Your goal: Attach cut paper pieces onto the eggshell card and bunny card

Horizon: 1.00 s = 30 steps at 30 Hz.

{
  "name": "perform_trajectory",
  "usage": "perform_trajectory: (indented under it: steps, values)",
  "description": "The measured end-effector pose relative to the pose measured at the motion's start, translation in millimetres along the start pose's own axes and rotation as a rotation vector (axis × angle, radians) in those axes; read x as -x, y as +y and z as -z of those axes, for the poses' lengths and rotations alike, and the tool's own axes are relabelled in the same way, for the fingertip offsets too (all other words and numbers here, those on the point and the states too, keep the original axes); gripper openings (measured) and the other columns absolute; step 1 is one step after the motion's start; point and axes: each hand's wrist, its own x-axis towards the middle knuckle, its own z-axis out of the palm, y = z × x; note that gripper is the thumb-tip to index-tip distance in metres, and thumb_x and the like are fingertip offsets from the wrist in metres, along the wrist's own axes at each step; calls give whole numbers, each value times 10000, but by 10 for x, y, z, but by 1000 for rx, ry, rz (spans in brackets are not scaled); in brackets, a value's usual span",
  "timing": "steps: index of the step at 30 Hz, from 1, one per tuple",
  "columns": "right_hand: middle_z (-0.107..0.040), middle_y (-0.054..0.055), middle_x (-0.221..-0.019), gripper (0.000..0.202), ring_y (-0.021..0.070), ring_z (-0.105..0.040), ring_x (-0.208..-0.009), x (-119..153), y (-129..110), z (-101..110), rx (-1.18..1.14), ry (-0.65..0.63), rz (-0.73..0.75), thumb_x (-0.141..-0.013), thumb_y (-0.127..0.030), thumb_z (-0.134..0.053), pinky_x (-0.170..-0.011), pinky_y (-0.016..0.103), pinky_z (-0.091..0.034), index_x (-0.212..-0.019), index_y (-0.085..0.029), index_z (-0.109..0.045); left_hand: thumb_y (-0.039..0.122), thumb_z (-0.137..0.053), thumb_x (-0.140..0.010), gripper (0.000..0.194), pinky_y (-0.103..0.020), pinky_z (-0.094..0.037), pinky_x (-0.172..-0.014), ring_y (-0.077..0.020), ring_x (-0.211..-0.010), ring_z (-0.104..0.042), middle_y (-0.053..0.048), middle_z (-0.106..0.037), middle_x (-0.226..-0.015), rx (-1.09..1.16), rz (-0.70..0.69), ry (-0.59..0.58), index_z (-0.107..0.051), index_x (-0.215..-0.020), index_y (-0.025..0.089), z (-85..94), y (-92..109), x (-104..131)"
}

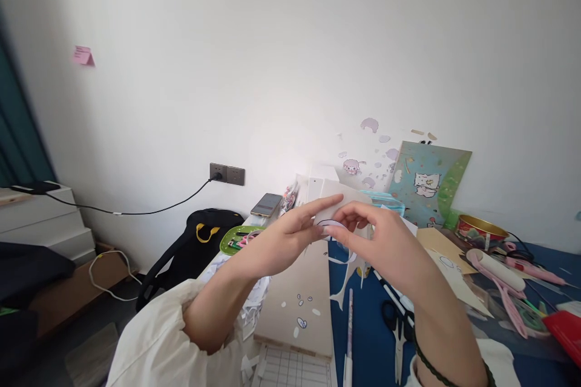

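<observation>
Both hands meet over the desk in the middle of the head view. My left hand (290, 231) has its index finger stretched out, while its thumb side presses on a small white paper piece (332, 225) with a dark curved outline. My right hand (367, 228) pinches the same piece from the right, thumb below and fingers curled above. A thin curling white strip (341, 259) hangs under the hands. Below them lies a beige board (299, 290) with several small outlined oval cutouts on it.
Black-handled scissors (398, 338) and a pen (349, 332) lie on the blue mat (370, 347). A phone (266, 205), green tray (227, 240) and paper scraps are at left. A red tin (481, 233) and pink tools (503, 290) sit at right.
</observation>
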Motion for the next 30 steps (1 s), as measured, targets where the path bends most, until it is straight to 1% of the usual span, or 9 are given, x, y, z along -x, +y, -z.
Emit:
perform_trajectory:
  steps: [3, 6, 8, 10, 14, 19, 22, 26, 30]
  values:
    - [-632, -29, -742, 149, 136, -543, -664, -17, -31, -62, -22, -1, -28, -824, -356, -580, -576, 261, -401, -736, -239, -609, 160, -537, -874, 490, -399, -369, -1040, -240, -1239, -476, -60, -551, -1337, 225, -20, -79, -494, -1350, 267, 14, -30, -10]
    - [-582, -41, -672, 171, 124, -508, -631, -4, -44, -64, -63, 16, -19, -822, -321, -580, -561, 251, -386, -677, -230, -581, 44, -525, -797, 557, -411, -336, -1072, -235, -1230, -502, -36, -671, -1097, 452, -11, -176, -542, -1312, 255, 37, -26, -10]
    - [-552, -43, -647, 188, 122, -499, -623, 15, -51, -52, -94, 31, -3, -822, -322, -581, -563, 248, -387, -660, -228, -567, 5, -512, -755, 590, -416, -312, -1095, -233, -1223, -518, -10, -692, -906, 551, -9, -211, -566, -1292, 245, 45, -10, -5]
    - [-541, -41, -640, 195, 124, -497, -618, 31, -56, -46, -117, 40, 7, -819, -326, -588, -569, 251, -393, -654, -226, -563, -16, -503, -725, 603, -411, -311, -1101, -236, -1235, -511, -2, -683, -866, 608, -12, -216, -591, -1265, 238, 45, 4, 1]
    - [-540, -27, -633, 189, 137, -495, -612, 36, -58, -57, -141, 58, 23, -806, -314, -604, -565, 263, -395, -645, -224, -560, -28, -502, -658, 657, -410, -324, -1091, -248, -1214, -527, -21, -682, -941, 631, 16, -188, -596, -1260, 218, 36, 11, 4]
    - [-527, -31, -627, 189, 132, -475, -604, 26, -52, -68, -139, 64, 22, -802, -314, -607, -557, 261, -382, -644, -226, -555, -24, -489, -632, 655, -410, -326, -1080, -220, -1109, -583, 31, -577, -594, 671, 26, -171, -623, -1230, 205, 27, 20, 4]
    - [-518, -35, -622, 193, 127, -465, -598, 29, -54, -67, -128, 63, 18, -804, -316, -602, -552, 260, -374, -641, -225, -553, -40, -474, -619, 657, -394, -342, -1062, -150, -845, -621, 60, -510, -521, 669, 53, -143, -640, -1208, 199, 32, 38, 12]
    - [-518, -33, -616, 186, 127, -466, -592, 30, -62, -73, -116, 69, 17, -800, -312, -599, -548, 263, -372, -642, -222, -559, -40, -481, -627, 677, -376, -347, -1050, -92, -600, -518, 99, -408, -451, 655, 89, -115, -599, -1260, 167, 44, 47, 22]
    - [-522, -25, -611, 184, 132, -466, -581, 26, -68, -84, -95, 76, 21, -805, -313, -589, -533, 268, -369, -649, -219, -563, -6, -489, -653, 630, -364, -345, -1043, -121, -701, -576, 76, -478, -481, 660, 67, -136, -607, -1247, 166, 33, 54, 10]
